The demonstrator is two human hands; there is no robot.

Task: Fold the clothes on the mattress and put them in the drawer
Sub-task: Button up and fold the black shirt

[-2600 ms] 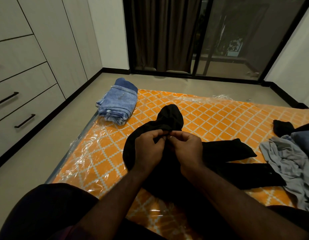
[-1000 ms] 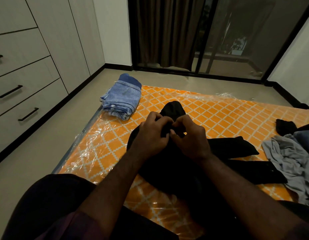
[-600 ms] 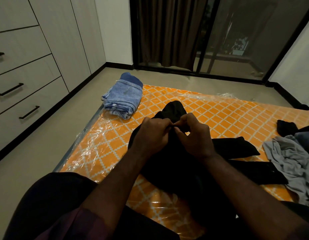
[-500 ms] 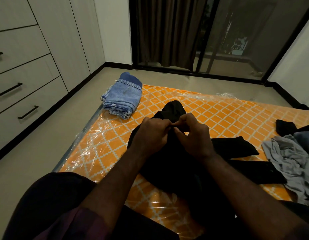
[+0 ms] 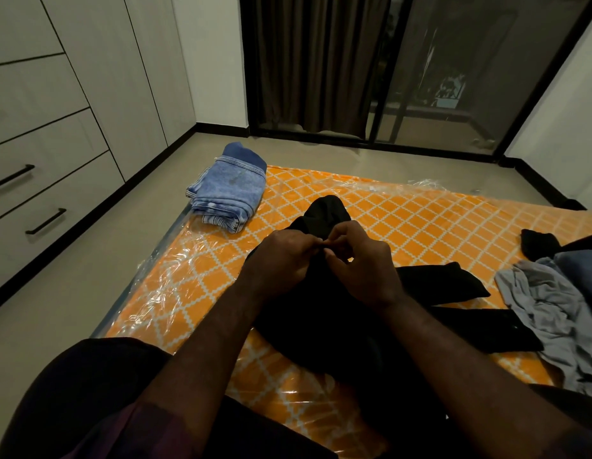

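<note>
A black garment (image 5: pixel 324 313) lies spread on the orange patterned mattress (image 5: pixel 420 213), which is wrapped in clear plastic. My left hand (image 5: pixel 281 263) and my right hand (image 5: pixel 364 263) meet over its middle, fingertips together, pinching a small part of the black fabric. Folded blue jeans (image 5: pixel 230 193) sit at the mattress's far left corner. A crumpled grey garment (image 5: pixel 546 306) lies at the right edge beside other dark clothes (image 5: pixel 536 241). The closed drawers (image 5: pixel 39 180) with black handles stand along the left wall.
Bare floor runs between the mattress and the drawer unit. A dark curtain (image 5: pixel 314 61) and a glass sliding door (image 5: pixel 470 67) stand at the far end. My dark-clad knees fill the bottom of the view.
My hands have stayed together on the black garment, shifting only slightly as the fingers work the fabric. The camera has drifted a little.
</note>
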